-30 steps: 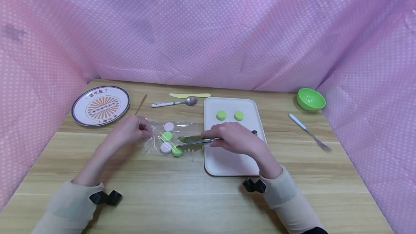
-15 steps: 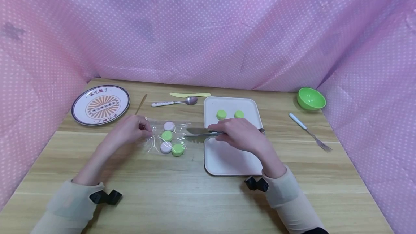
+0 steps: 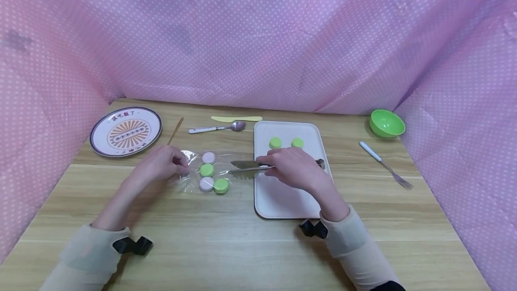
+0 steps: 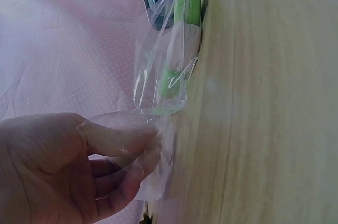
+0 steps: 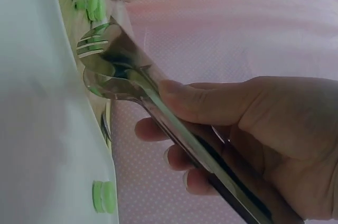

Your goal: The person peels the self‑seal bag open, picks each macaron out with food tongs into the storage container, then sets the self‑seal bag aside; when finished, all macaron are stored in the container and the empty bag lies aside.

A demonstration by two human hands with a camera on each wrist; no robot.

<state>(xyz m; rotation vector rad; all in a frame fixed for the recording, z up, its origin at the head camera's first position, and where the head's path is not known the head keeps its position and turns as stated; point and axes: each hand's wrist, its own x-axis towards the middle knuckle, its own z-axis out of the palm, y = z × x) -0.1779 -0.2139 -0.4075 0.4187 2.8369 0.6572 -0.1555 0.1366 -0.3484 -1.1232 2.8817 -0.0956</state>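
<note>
My left hand point(image 3: 167, 163) pinches the left end of a clear plastic bag point(image 4: 142, 81), which lies along the table. Inside it are two green macarons point(image 3: 221, 186) and two pale lilac macarons point(image 3: 206, 184). Metal serving tongs point(image 5: 153, 97) sit in my right hand point(image 3: 295, 167), thumb on one arm and fingers under the other. The tongs' tips are at the bag's right end, with nothing between them. Below that hand is a white rectangular tray point(image 3: 278, 203), where two green macarons point(image 3: 297, 143) rest near the far edge.
A patterned round plate point(image 3: 128, 131) stands at the far left, with a thin brown stick-like handle point(image 3: 175, 129) beside it. Behind the bag lie a spoon point(image 3: 218, 128) and a yellow knife point(image 3: 236, 119). To the right are a green bowl point(image 3: 386, 123) and a fork point(image 3: 385, 165).
The tongs have drawn back rightward from the lower green macaron, which stays in the bag. My left hand keeps its pinch on the bag's end, almost unmoved.
</note>
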